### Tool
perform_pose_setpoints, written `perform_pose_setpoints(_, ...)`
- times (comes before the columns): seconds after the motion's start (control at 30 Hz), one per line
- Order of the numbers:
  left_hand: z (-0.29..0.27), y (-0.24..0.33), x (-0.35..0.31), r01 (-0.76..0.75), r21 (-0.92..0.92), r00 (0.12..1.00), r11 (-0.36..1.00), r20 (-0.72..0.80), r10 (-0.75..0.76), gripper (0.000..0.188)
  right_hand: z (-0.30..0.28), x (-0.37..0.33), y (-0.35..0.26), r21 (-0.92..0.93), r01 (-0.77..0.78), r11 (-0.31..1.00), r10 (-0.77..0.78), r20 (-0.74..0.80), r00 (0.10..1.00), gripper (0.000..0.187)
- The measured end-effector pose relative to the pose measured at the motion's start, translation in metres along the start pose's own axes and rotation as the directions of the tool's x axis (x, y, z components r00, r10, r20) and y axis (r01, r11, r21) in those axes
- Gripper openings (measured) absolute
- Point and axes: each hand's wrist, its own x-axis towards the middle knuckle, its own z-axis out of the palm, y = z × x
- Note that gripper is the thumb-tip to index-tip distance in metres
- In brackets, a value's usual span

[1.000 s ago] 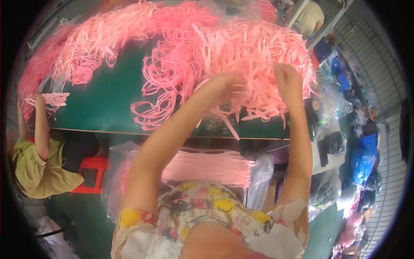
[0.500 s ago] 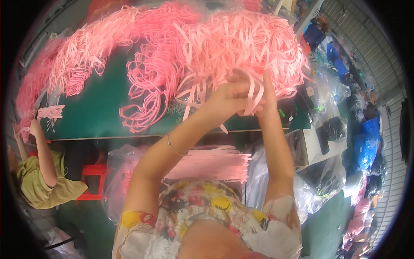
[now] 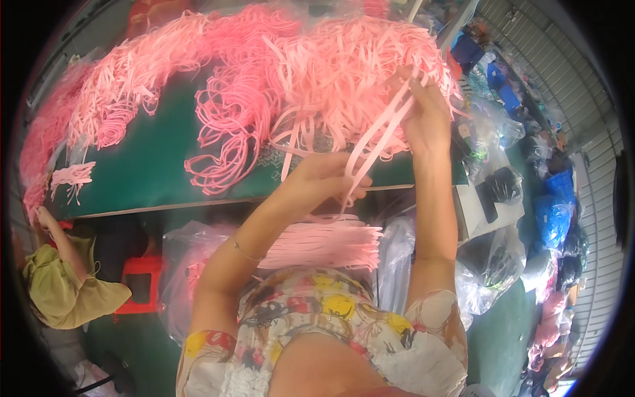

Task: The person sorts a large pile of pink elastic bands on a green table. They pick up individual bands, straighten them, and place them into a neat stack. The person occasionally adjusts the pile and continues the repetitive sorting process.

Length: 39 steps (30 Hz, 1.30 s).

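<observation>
A looped pale pink strap (image 3: 382, 135) is stretched between my two hands above the table's near edge. My left hand (image 3: 333, 177) grips its lower end, close to my body. Farther up and to the right, my right hand (image 3: 423, 109) pinches the upper end, over the edge of a big pile of pale pink straps (image 3: 357, 66). Several straps trail from that pile onto the table near my left hand. A tangle of brighter pink cords (image 3: 228, 126) lies left of the pile, hanging toward the near edge.
The green table (image 3: 152, 165) carries more pink straps (image 3: 142, 63) at the far left. A neat strap bundle (image 3: 324, 245) lies below the edge before me. A co-worker (image 3: 66, 278) works at left near a red stool (image 3: 142, 284). Plastic bags and an open carton (image 3: 493, 212) stand right.
My hands were close together and have moved apart. The right went up and away, the left toward me, and the strap is now drawn out long between them.
</observation>
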Motion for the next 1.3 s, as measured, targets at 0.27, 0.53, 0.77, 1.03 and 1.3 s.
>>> perform_pose_setpoints(0.27, -0.055, -0.014, -0.080, 0.114, 0.230, 0.988, 0.967, -0.128, -0.086, 0.028, -0.050, -0.051, 0.010, 0.274, -0.095, 0.957, 0.115, -0.057, 0.992, 0.037)
perform_pose_setpoints(0.53, -0.115, -0.074, -0.142, 0.342, 0.342, 0.911, 0.875, -0.350, -0.219, 0.022, -0.098, -0.157, 0.067, 0.013, -0.227, 0.974, 0.224, -0.223, 0.949, 0.051)
perform_pose_setpoints(0.77, -0.145, -0.143, -0.163, 0.383, 0.757, 0.914, 0.530, -0.395, -0.095, 0.032, -0.158, -0.245, 0.110, -0.936, -0.317, 0.150, 0.541, -0.191, 0.819, 0.038)
perform_pose_setpoints(1.03, -0.150, -0.149, -0.189, 0.390, 0.896, 0.905, 0.211, -0.416, 0.093, 0.041, -0.094, -0.114, 0.064, -0.994, 0.007, 0.113, 0.213, 0.031, 0.977, 0.020)
perform_pose_setpoints(1.3, -0.099, -0.078, -0.107, 0.112, 0.877, 0.971, 0.468, -0.197, 0.138, 0.028, -0.087, 0.047, 0.123, -0.951, 0.076, 0.301, 0.053, 0.097, 0.994, 0.029)
